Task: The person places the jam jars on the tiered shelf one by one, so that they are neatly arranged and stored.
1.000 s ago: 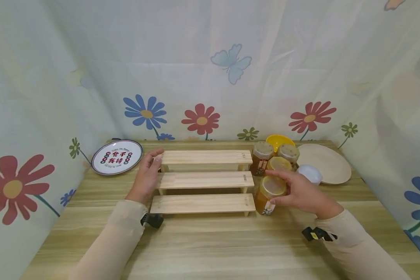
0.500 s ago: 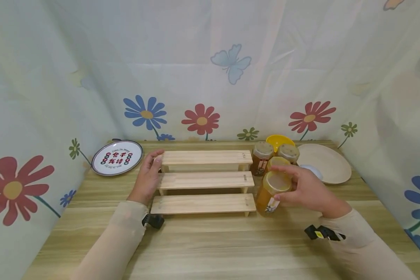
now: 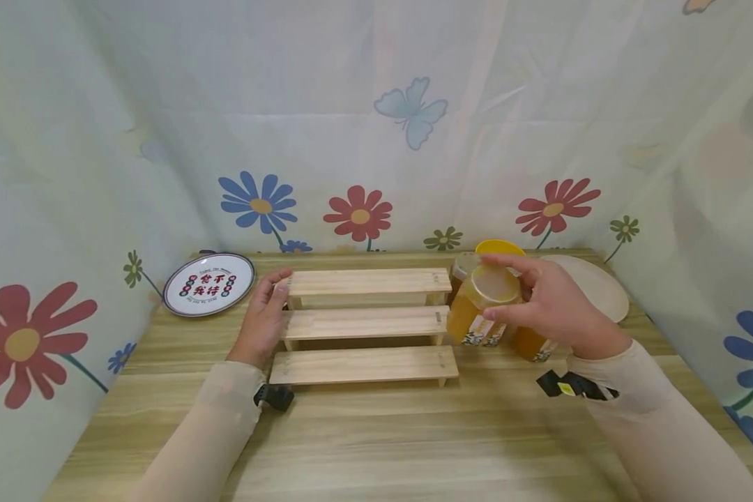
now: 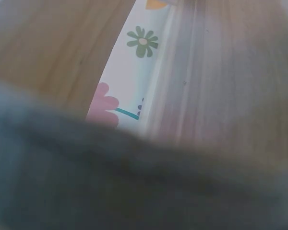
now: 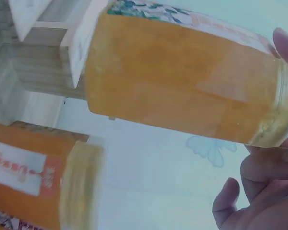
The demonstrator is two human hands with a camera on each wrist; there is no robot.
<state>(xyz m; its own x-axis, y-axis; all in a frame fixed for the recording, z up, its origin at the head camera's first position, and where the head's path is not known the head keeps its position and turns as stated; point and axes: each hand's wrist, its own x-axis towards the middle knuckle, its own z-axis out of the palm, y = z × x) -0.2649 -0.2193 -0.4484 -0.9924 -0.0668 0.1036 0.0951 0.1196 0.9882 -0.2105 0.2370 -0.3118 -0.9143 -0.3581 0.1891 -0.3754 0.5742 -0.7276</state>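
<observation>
My right hand (image 3: 552,307) holds a honey jar (image 3: 477,314) near its pale lid, thumb on the near side and fingers behind. The jar is raised and tilted beside the right ends of a three-tier wooden display rack (image 3: 367,324). In the right wrist view the amber jar (image 5: 182,76) spans the top, its patterned label along the upper side. My left hand (image 3: 265,317) grips the left end of the rack's top board, thumb in front. In the left wrist view rack boards (image 4: 230,72) fill the right side, and a dark blur covers the bottom.
Another honey jar (image 3: 530,343) stands under my right hand, and a darker jar (image 3: 463,268) is partly hidden behind the held one. Behind are a yellow bowl (image 3: 500,247) and a beige plate (image 3: 599,289). A white printed plate (image 3: 208,284) lies at the left.
My right hand has lifted the honey jar off the table from the front of the jar group, carrying it up and back toward the rack. My left hand stays put.
</observation>
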